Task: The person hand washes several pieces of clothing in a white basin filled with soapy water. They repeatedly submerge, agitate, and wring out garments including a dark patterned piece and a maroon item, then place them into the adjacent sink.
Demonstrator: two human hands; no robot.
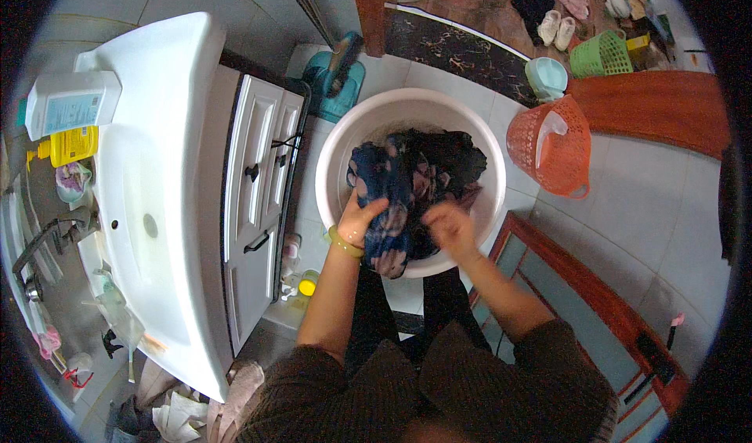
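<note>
A large white plastic basin (pixel 325 175) stands on the tiled floor before me, with dark wet-looking clothes (pixel 458 152) in it. My left hand (pixel 360 220), with a bangle at the wrist, grips a dark blue patterned cloth (pixel 390 220), thumb on top; part of the cloth reaches over the basin's near rim. My right hand (pixel 449 228) is blurred, its fingers curled, just right of that cloth and above the dark clothes. Whether its fingers hold any fabric cannot be told.
A white washbasin (pixel 176 208) on a cabinet (pixel 252 208) borders the left. An orange plastic basket (pixel 529 140) stands to the right, with a wood-framed glass door (pixel 564 278) nearer me. A blue-green dustpan (pixel 338 105) lies beyond the basin at the left. A stone threshold (pixel 458 46) crosses behind.
</note>
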